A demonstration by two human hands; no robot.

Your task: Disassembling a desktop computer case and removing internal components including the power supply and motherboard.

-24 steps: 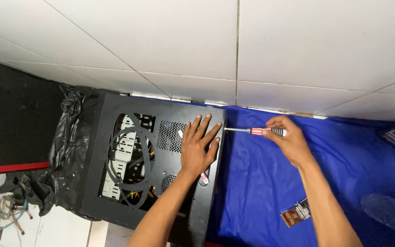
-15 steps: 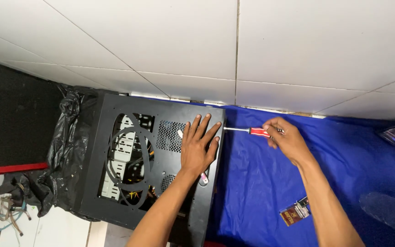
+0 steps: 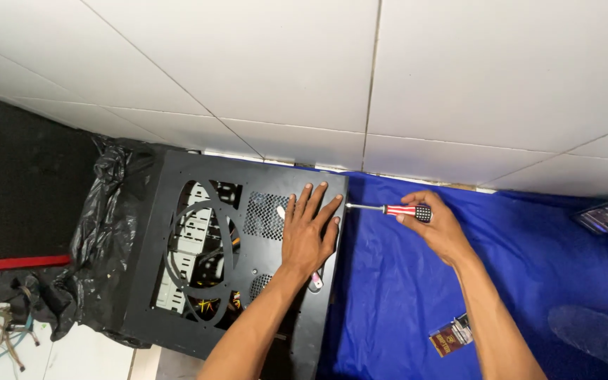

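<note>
A black computer case lies on its side, its perforated panel with round cut-outs facing up. My left hand presses flat on the panel near its right edge, fingers spread. My right hand grips a screwdriver with a red, white and black handle. The shaft runs level to the left, with its tip at the case's upper right edge.
A blue cloth covers the floor to the right, with a small dark red packet on it. Black plastic wrap bunches at the case's left. Loose cables lie bottom left. White tiled wall stands behind.
My right hand has shifted its grip on the screwdriver handle, and the tool stays at the case's edge. My left hand has kept its place on the panel.
</note>
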